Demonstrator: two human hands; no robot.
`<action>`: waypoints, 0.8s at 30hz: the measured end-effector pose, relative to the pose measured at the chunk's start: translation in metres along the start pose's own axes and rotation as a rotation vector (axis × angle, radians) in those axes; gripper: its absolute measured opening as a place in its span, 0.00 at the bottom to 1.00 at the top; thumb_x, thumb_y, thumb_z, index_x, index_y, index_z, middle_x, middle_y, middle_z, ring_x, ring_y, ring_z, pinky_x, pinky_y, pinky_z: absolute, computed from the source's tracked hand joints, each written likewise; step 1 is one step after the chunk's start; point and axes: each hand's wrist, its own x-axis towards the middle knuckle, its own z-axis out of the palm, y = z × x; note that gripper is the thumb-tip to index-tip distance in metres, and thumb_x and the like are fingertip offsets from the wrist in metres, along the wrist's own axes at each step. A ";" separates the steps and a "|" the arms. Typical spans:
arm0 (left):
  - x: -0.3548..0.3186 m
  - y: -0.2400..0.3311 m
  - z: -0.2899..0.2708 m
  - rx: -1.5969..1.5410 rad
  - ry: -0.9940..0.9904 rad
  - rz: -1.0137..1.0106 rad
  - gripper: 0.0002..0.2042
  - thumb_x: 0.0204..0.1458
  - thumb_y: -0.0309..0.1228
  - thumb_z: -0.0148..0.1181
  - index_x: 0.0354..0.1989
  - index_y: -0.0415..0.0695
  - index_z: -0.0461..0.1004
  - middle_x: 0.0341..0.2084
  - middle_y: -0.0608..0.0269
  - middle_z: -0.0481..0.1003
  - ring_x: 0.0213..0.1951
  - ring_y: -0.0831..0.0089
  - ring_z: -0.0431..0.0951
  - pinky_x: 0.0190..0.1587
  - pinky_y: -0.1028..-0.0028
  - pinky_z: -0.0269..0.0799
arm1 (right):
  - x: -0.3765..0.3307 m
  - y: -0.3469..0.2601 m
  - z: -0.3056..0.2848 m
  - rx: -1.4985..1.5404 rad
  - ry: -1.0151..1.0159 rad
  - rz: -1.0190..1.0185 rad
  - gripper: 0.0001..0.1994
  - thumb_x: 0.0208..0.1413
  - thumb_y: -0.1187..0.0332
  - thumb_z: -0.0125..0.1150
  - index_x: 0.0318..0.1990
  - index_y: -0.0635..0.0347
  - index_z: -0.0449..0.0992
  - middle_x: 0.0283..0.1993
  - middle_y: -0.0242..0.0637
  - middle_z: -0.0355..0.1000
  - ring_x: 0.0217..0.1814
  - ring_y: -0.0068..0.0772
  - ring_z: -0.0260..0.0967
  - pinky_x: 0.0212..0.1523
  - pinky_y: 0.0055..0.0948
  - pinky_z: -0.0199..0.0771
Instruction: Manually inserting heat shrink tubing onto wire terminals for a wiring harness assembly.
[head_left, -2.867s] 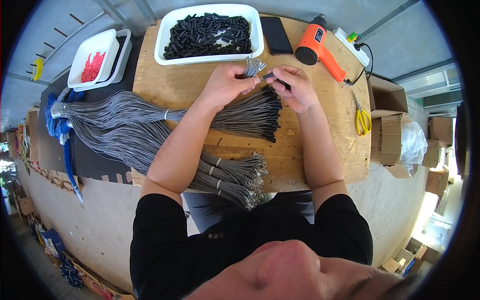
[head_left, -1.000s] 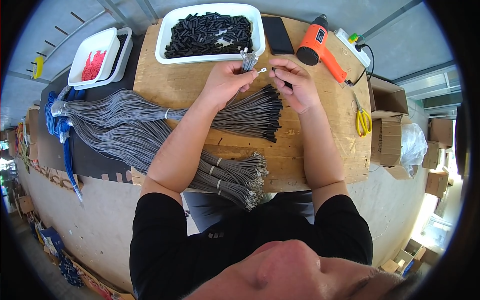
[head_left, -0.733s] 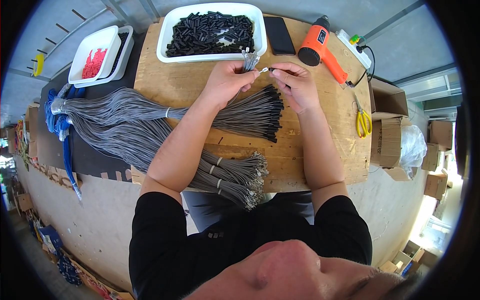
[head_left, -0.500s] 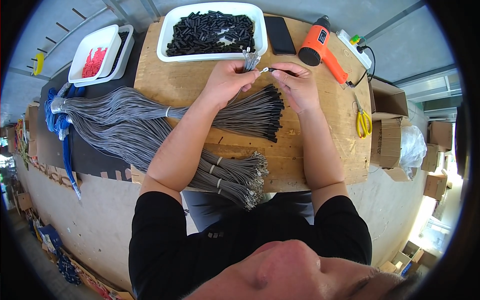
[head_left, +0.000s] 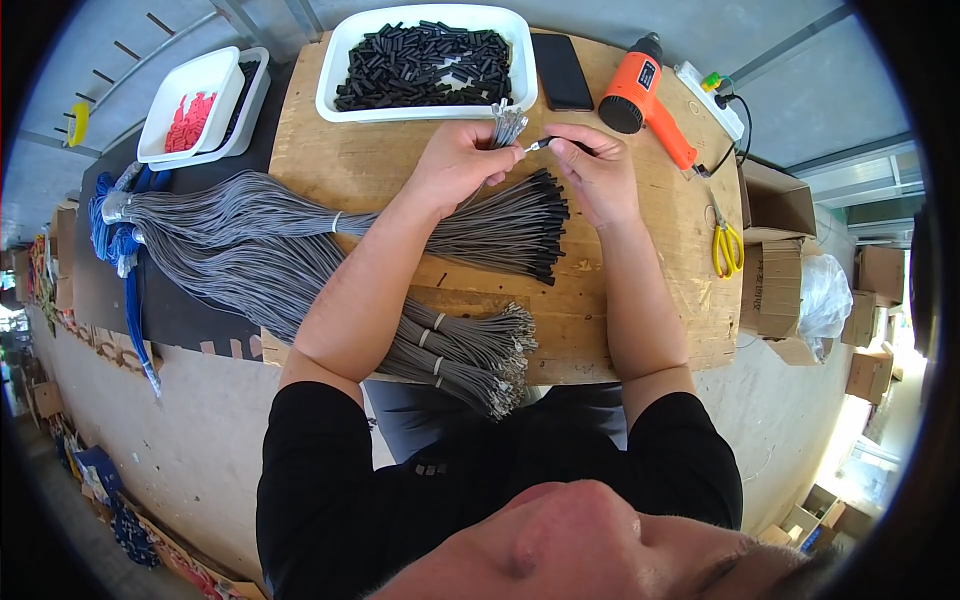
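Observation:
My left hand (head_left: 462, 165) is closed round a small bunch of grey cables, whose silvery metal terminals (head_left: 509, 122) stick up above the fingers. One terminal points out to the right from its thumb and fingertip. Facing it, my right hand (head_left: 597, 172) pinches a short black sleeve (head_left: 546, 143) at that terminal's tip; how far the sleeve covers the metal is too small to tell. Under my left forearm lies a large tied bundle of grey cables (head_left: 270, 215). One branch ends in black sleeves (head_left: 550, 225), while the nearer branches end in bare metal terminals (head_left: 512, 355).
A white tray (head_left: 328, 75) of black sleeves stands at the far side, beside a black phone (head_left: 562, 72). An orange heat gun (head_left: 640, 95), power strip (head_left: 712, 100) and yellow-handled scissors (head_left: 727, 245) lie right. Stacked white trays (head_left: 160, 120) with red pieces stand left.
The black sleeve and the terminal have come together at their tips. Both hands shifted only slightly, the left one a little to the right.

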 end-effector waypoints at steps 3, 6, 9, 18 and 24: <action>0.000 0.000 0.001 0.015 0.000 0.006 0.07 0.55 0.26 0.66 0.37 0.34 0.79 0.23 0.69 0.74 0.25 0.81 0.71 0.29 0.79 0.66 | 0.000 -0.001 -0.001 -0.014 -0.001 0.011 0.11 0.60 0.74 0.65 0.48 0.66 0.81 0.29 0.23 0.71 0.26 0.12 0.57 0.25 0.15 0.55; 0.000 -0.001 0.001 0.019 -0.001 0.011 0.07 0.54 0.26 0.66 0.37 0.34 0.79 0.24 0.69 0.74 0.25 0.81 0.71 0.29 0.79 0.66 | 0.000 -0.002 0.000 -0.023 -0.004 0.026 0.10 0.60 0.74 0.65 0.47 0.66 0.81 0.29 0.23 0.71 0.26 0.12 0.58 0.25 0.15 0.55; 0.001 -0.002 0.000 0.034 0.003 0.006 0.07 0.54 0.26 0.67 0.37 0.34 0.79 0.24 0.69 0.75 0.25 0.82 0.71 0.30 0.79 0.67 | 0.000 -0.002 0.000 -0.024 -0.001 0.043 0.09 0.60 0.73 0.66 0.46 0.66 0.81 0.29 0.23 0.71 0.26 0.12 0.58 0.25 0.14 0.56; 0.000 -0.001 0.000 -0.027 -0.004 -0.022 0.08 0.56 0.25 0.65 0.39 0.33 0.79 0.27 0.65 0.77 0.28 0.79 0.74 0.34 0.78 0.71 | 0.001 -0.002 -0.003 -0.036 0.032 0.006 0.09 0.60 0.73 0.66 0.46 0.66 0.81 0.30 0.25 0.74 0.26 0.12 0.58 0.25 0.14 0.56; 0.001 -0.003 -0.001 0.010 -0.013 -0.008 0.08 0.56 0.26 0.65 0.40 0.33 0.79 0.26 0.64 0.77 0.29 0.79 0.74 0.34 0.78 0.71 | 0.007 -0.005 -0.014 0.258 0.011 0.158 0.12 0.65 0.69 0.60 0.48 0.71 0.77 0.36 0.36 0.76 0.26 0.15 0.59 0.21 0.12 0.55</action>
